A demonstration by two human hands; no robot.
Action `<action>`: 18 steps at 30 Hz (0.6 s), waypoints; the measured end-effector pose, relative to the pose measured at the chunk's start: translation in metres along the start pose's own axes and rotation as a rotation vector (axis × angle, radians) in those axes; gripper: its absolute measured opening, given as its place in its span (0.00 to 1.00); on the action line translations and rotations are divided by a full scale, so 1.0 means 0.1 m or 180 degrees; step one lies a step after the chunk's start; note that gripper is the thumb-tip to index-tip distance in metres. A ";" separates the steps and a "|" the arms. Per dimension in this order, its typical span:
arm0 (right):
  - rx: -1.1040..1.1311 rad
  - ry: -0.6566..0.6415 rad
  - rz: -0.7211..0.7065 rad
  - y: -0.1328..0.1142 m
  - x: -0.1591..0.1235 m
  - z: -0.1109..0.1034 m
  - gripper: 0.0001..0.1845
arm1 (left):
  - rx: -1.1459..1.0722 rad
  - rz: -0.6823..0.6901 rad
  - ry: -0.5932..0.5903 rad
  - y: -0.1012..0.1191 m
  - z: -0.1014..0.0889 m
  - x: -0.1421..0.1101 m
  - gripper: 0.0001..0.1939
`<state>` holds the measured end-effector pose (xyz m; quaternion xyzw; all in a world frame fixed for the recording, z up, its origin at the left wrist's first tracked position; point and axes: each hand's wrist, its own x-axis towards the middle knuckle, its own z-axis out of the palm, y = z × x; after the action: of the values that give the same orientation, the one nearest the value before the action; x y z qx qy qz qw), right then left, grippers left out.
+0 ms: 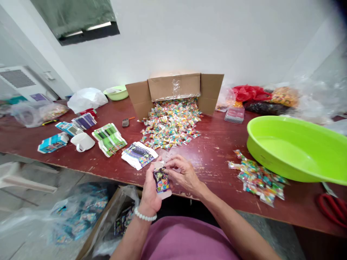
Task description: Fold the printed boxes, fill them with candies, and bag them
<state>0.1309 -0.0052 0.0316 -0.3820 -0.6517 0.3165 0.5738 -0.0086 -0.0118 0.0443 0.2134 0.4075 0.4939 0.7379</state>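
Note:
My left hand (151,191) is wrapped round a small dark printed carton (162,180) with white end flaps, held at the table's front edge. Over the carton's top end, my right hand (183,173) has its thumb and fingers pinched together. What they grip is too small and covered to make out. Just left of the carton lies a stack of flat dark purple cartons (139,154). A heap of small wrapped candies (173,122) spills from an open cardboard box (176,86) behind my hands.
Green flat cartons (110,139), a white mug (82,142) and blue cartons (53,142) lie left. More wrapped candies (257,177), a large lime-green basin (295,148) and red-handled scissors (332,207) are right. Below left stands a plastic-lined box (121,216).

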 end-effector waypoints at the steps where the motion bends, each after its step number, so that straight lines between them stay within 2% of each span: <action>1: -0.0004 -0.0033 -0.0080 0.01 0.01 0.00 0.03 | 0.0036 -0.0004 0.0017 -0.01 0.00 0.00 0.26; 4: 0.0071 -0.0085 0.0012 0.01 0.03 -0.01 0.04 | 0.0169 0.0026 -0.0026 -0.02 0.00 -0.01 0.28; 8: 0.0890 -0.0108 0.0975 0.01 0.07 -0.02 0.11 | 0.0338 0.0025 -0.0122 -0.02 -0.01 -0.03 0.29; 10: 0.1233 -0.0214 0.1201 0.02 0.08 -0.03 0.19 | 0.0340 -0.0011 -0.0112 -0.02 -0.02 -0.05 0.29; 12: 0.1115 -0.0400 0.1154 0.02 0.10 -0.06 0.21 | 0.0370 -0.0145 -0.0109 -0.01 -0.01 -0.06 0.29; 15: 0.0681 -0.0714 0.1004 0.00 0.11 -0.13 0.09 | 0.0461 -0.0340 -0.0189 0.00 0.00 -0.07 0.30; 18: 0.0461 -0.0895 0.0809 -0.08 0.11 -0.18 0.08 | 0.0462 -0.0424 -0.0247 0.01 -0.02 -0.06 0.31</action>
<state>0.1468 -0.0006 0.0462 -0.3709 -0.6475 0.4826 0.4586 -0.0117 -0.0171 0.0460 0.2577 0.4266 0.4042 0.7669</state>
